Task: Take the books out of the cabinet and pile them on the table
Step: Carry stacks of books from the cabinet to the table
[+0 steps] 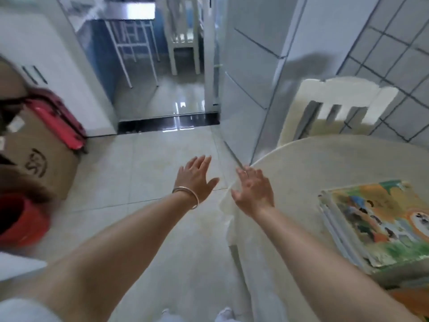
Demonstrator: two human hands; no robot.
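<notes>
A pile of picture books (pixel 380 221) with a colourful animal cover lies on the round white table (pixel 325 163) at the right. My left hand (pixel 196 178) reaches forward over the floor, fingers spread and empty, a bangle on its wrist. Above the table's left edge my right hand (pixel 254 190) is also stretched out, fingers straight, holding nothing. No cabinet with books shows in this blurred view.
A white chair (pixel 343 108) stands behind the table against the tiled wall. A cardboard box (pixel 39 149) and a red suitcase (pixel 58 117) sit at the left, with a red object (pixel 21 219) at the near left. Ahead, a doorway (pixel 162 101) opens onto another room.
</notes>
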